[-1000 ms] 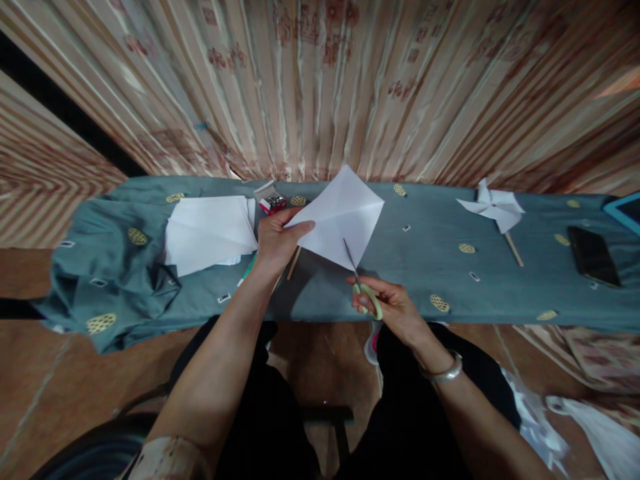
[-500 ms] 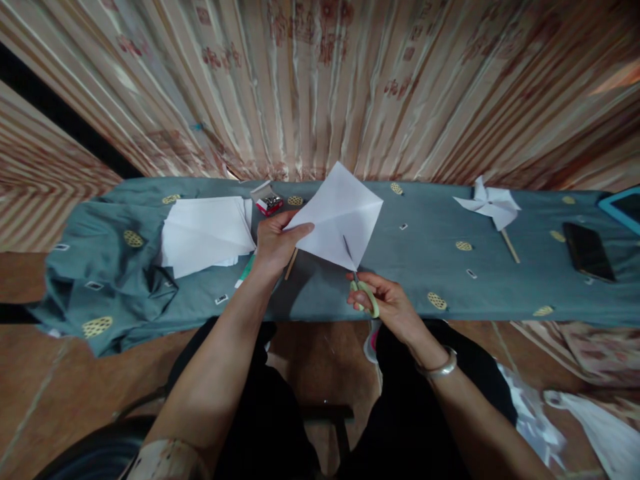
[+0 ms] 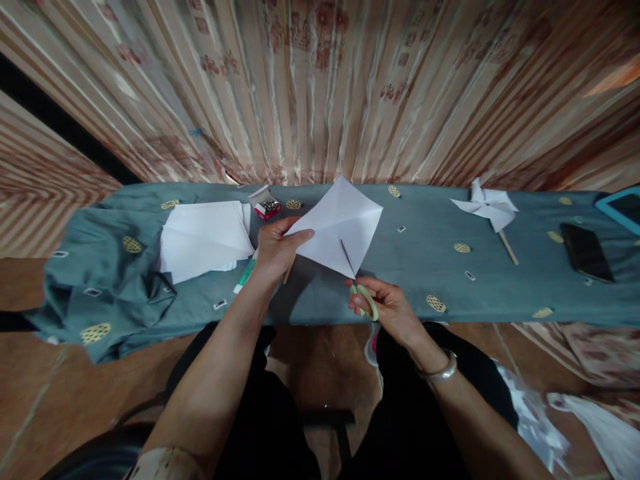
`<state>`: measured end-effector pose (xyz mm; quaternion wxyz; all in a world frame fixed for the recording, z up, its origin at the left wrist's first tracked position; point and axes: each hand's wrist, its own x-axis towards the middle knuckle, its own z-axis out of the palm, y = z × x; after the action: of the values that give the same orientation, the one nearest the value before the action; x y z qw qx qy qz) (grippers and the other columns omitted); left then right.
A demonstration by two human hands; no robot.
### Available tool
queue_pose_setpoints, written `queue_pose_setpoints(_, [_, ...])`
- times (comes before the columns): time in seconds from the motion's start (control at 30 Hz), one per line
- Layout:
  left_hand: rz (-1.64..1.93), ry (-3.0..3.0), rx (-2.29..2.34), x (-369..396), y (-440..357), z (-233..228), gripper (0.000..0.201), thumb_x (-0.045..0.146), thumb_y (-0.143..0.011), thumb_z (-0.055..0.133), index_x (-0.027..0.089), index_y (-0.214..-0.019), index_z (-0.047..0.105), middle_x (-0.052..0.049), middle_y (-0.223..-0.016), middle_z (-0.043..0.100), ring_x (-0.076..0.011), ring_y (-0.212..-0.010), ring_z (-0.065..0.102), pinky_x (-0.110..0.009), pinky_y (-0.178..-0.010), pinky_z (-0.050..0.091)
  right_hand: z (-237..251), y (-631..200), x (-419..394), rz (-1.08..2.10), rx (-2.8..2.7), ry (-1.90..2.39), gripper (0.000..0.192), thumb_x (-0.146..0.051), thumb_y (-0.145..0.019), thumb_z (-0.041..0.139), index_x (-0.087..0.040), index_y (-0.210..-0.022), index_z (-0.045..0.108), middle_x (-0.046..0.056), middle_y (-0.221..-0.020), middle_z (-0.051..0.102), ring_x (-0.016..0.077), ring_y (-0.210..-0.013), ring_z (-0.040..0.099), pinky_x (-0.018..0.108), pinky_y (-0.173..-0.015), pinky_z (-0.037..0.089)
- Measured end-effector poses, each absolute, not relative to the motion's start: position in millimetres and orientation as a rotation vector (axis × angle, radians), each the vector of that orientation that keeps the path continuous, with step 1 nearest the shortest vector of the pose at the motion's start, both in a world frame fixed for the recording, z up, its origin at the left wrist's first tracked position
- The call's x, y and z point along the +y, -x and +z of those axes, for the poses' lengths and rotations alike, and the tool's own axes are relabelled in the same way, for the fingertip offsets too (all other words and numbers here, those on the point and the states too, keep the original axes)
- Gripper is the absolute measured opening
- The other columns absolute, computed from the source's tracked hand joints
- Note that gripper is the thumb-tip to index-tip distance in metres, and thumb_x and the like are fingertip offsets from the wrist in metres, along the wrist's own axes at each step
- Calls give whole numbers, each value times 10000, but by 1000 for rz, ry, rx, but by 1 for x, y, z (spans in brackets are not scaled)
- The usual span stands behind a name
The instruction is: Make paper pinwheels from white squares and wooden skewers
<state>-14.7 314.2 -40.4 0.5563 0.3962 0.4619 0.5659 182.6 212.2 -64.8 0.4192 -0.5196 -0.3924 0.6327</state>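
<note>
My left hand [image 3: 281,244] pinches the left corner of a white sheet of paper [image 3: 336,220], thumb on top, holding it tilted above the cloth. Creases run across the sheet. In my right hand [image 3: 384,301] is a pair of scissors [image 3: 366,299] with pale green handles. One blade lies over the paper at its near corner; the other is hidden beneath. A thin wooden stick [image 3: 288,272] lies partly covered by the sheet and my left hand. Beside my left wrist a green and white object [image 3: 245,275] shows in part.
A stack of white paper [image 3: 205,239] lies at the left, near a small open red and white box [image 3: 265,203] of metallic pieces. Toward the right are a paper pinwheel [image 3: 490,205] on a stick, a dark phone [image 3: 586,251] and a blue-edged object [image 3: 623,208]. A pleated curtain [image 3: 320,93] hangs behind.
The whole view has shifted slightly. The sheet's far corner sits a little lower in view. Both hands keep their holds, and the scissors stay at the near corner.
</note>
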Motion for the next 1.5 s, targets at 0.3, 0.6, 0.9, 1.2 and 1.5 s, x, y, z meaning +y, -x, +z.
queue_pose_setpoints(0.3, [1305, -961, 1103, 315, 14, -50, 298, 246, -553, 831, 169, -835, 773, 5, -700, 731, -199, -628, 674, -325, -610, 559, -59, -182, 213, 1576, -1047, 1273, 476, -570, -600, 832, -184, -845, 698, -17, -658, 644, 82, -547, 541, 211, -521, 447])
queue_pose_setpoints(0.6, [1307, -945, 1071, 315, 12, -54, 304, 248, -542, 848, 172, -826, 768, 1, -700, 727, -195, -614, 670, -330, -617, 555, -55, -181, 214, 1601, -1025, 1277, 497, -576, -566, 847, -187, -836, 698, -26, -631, 636, 77, -530, 532, 212, -520, 458])
queue_pose_setpoints(0.9, [1290, -932, 1067, 313, 12, -52, 339, 240, -546, 849, 166, -869, 776, -14, -736, 737, -203, -645, 678, -333, -652, 551, -59, -183, 214, 1579, -1043, 1293, 471, -578, -583, 839, -193, -825, 714, -25, -630, 636, 77, -527, 535, 210, -516, 462])
queue_pose_setpoints(1.2, [1296, -947, 1086, 313, 13, -53, 319, 238, -553, 842, 169, -857, 775, -2, -719, 734, -205, -654, 682, -338, -667, 556, -56, -181, 214, 1584, -999, 1307, 495, -575, -555, 852, -183, -824, 712, -25, -622, 643, 69, -515, 531, 210, -515, 470])
queue_pose_setpoints(1.5, [1282, -936, 1093, 313, 12, -51, 291, 231, -559, 836, 171, -837, 775, -5, -710, 724, -203, -636, 674, -340, -643, 550, -53, -181, 214, 1586, -1032, 1284, 459, -564, -581, 843, -188, -806, 705, -24, -618, 624, 79, -512, 520, 224, -503, 464])
